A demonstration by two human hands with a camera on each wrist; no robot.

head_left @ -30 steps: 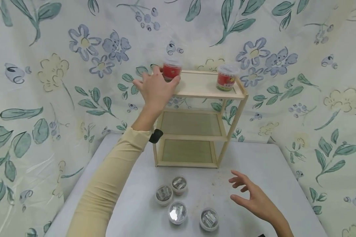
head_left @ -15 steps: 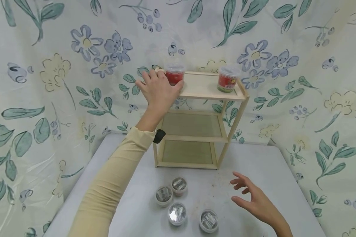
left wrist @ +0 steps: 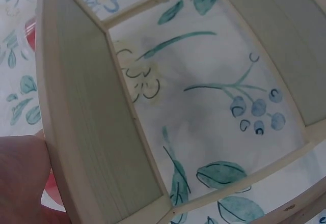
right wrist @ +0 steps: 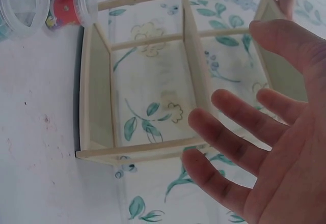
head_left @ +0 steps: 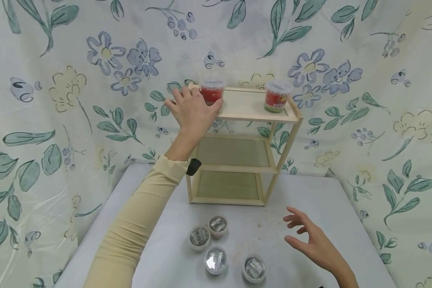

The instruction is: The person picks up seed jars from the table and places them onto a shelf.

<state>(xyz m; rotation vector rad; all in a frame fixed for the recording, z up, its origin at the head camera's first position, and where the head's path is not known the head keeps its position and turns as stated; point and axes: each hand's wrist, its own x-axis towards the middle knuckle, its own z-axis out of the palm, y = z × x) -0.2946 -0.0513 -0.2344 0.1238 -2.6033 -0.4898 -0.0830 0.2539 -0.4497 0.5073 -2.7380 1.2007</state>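
A clear plastic tub (head_left: 213,94) with a red label stands at the left end of the top shelf. My left hand (head_left: 195,110) grips it, with the thumb across its near side and fingers at its left. In the left wrist view, the left hand (left wrist: 23,175) shows at the shelf's edge, mostly hiding the red tub (left wrist: 53,188). A matching tub (head_left: 275,98), red-labelled with a green base, stands at the shelf's right end. Over the table's right side hovers my right hand (head_left: 313,242), fingers loosely bent, holding nothing.
The wooden three-tier shelf (head_left: 234,168) stands at the back of the white table (head_left: 299,200), before a floral cloth (head_left: 345,140). Several lidded tubs, including a front right one (head_left: 253,269) and a rear one (head_left: 218,226), stand in front, silvery packets visible under their lids.
My left hand and its tub have come slightly down and right onto the top shelf. The right hand has drifted a little to the right; the other tubs stay put.
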